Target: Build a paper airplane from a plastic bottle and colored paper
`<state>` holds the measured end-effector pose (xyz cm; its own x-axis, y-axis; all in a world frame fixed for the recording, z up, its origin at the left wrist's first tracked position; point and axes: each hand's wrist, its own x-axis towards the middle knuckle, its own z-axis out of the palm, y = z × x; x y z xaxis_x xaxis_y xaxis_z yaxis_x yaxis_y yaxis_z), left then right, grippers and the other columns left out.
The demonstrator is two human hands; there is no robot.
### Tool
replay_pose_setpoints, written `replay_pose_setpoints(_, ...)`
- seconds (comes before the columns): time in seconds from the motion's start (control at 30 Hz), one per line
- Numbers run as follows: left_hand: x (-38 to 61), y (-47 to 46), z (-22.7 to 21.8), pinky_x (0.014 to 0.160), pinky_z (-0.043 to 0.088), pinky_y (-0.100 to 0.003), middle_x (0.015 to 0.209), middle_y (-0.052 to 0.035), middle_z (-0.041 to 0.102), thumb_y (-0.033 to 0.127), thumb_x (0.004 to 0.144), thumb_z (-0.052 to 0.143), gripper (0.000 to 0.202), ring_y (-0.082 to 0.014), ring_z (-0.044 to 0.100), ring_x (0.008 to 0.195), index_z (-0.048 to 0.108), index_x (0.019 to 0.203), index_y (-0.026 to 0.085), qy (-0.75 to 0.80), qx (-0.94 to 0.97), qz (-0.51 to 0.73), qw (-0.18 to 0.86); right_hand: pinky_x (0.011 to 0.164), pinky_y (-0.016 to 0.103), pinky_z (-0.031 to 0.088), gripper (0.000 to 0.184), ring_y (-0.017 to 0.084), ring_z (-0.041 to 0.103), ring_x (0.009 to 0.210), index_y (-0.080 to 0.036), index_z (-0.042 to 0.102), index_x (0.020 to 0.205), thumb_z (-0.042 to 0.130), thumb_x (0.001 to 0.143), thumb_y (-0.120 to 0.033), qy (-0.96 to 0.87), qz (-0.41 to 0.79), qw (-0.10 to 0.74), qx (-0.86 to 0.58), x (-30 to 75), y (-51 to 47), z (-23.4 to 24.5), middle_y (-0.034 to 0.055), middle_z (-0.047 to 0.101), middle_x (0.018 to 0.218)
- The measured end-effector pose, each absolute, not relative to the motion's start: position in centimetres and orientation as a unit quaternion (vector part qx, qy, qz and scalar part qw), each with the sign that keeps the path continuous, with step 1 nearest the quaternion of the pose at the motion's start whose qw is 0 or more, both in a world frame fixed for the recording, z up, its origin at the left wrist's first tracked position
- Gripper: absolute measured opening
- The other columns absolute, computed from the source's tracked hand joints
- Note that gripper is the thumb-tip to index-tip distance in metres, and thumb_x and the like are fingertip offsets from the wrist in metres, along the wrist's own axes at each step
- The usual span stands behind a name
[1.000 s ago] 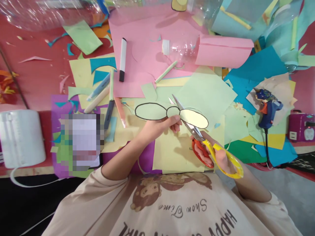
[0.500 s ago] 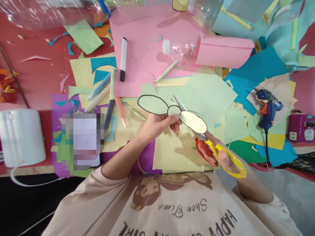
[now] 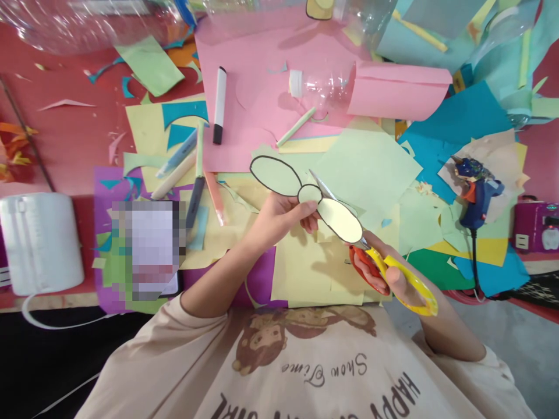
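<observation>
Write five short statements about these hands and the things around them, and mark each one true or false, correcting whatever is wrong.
1. The right hand holds the scissors. True.
2. The left hand holds a bottle. False: it holds the paper cutout.
3. The white marker lies on pink paper. True.
4. Both scissor handles are green. False: one is red, the other yellow.
5. The blue glue gun lies to the right of the scissors. True.
</observation>
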<state>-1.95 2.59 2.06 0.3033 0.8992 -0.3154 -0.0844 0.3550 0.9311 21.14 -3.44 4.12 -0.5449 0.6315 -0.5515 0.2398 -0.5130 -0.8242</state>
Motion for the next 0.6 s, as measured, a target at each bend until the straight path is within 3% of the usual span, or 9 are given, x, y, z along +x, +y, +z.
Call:
replay_pose_setpoints(0.13,-2.0,2.6,1.8,0.049,0.052,-0.022,0.052,-0.0013,0.067,0.032,0.077,0.065,0.026,-0.0113,0.061,0.045,0.066,0.057,0.015,0.459,0.444,0.365,0.678,0.043,0.024,0.026,0.082,0.008,0.032,0.050,-0.021,0.047,0.095,0.048,0.056,-0.094,-0.456,0.742,0.159,-0.464,21.2,-3.5,4.5,-0.0048,0.042,0.066)
replay_pose_setpoints(0.3,-2.1,2.7,1.9,0.051,0.051,-0.022,0.052,-0.0031,0.067,0.033,0.078,0.063,0.030,-0.0119,0.061,0.047,0.066,0.055,0.014,0.475,0.456,0.350,0.666,0.047,0.026,0.027,0.077,0.008,0.028,0.048,-0.021,0.050,0.093,0.051,0.060,-0.090,-0.453,0.730,0.164,-0.486,20.9,-3.3,5.6,-0.0066,0.040,0.060)
replay_pose_setpoints(0.6,-2.0,2.8,2.3,0.053,0.050,-0.021,0.052,-0.0026,0.067,0.028,0.077,0.060,0.028,-0.0111,0.061,0.049,0.064,0.053,0.015,0.494,0.445,0.345,0.662,0.040,0.022,0.025,0.090,0.006,0.027,0.049,-0.019,0.052,0.111,0.054,0.056,-0.090,-0.445,0.731,0.150,-0.496,21.3,-3.2,5.6,-0.0053,0.042,0.065)
